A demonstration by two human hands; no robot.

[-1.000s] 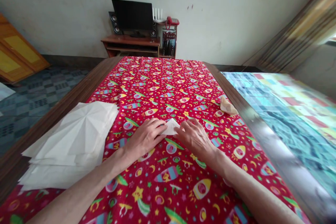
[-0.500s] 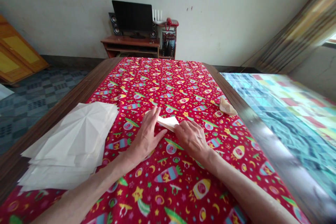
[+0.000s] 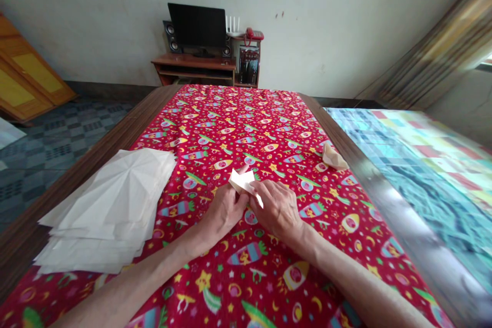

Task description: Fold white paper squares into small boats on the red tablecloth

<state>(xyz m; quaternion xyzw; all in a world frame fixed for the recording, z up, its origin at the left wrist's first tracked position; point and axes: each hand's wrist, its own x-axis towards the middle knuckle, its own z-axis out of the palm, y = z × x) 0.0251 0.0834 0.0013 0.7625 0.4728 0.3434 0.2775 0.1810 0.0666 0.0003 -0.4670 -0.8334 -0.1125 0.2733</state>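
A small piece of folded white paper [image 3: 243, 179] is held between my two hands over the middle of the red patterned cloth [image 3: 246, 133]. My left hand [image 3: 226, 207] grips its left and lower side, with the thumb in front. On the paper's right end, my right hand [image 3: 277, 207] is closed, its fingertips partly hidden behind the knuckles. A pointed white corner sticks out below the right fingers. To the left lies a stack of creased white paper sheets [image 3: 115, 195], the top one marked with radiating folds.
A small folded paper piece [image 3: 333, 157] rests near the cloth's right edge. Beyond the table's far end stand a desk [image 3: 194, 61] with a monitor [image 3: 198, 25] and a red telephone [image 3: 253, 35]. A bed with a checked cover [image 3: 415, 164] adjoins the right side.
My left hand has gone from lying flat with fingers stretched to gripping the paper. The paper has been lifted and turned, and its folds now stand up. My right hand still holds its right end.
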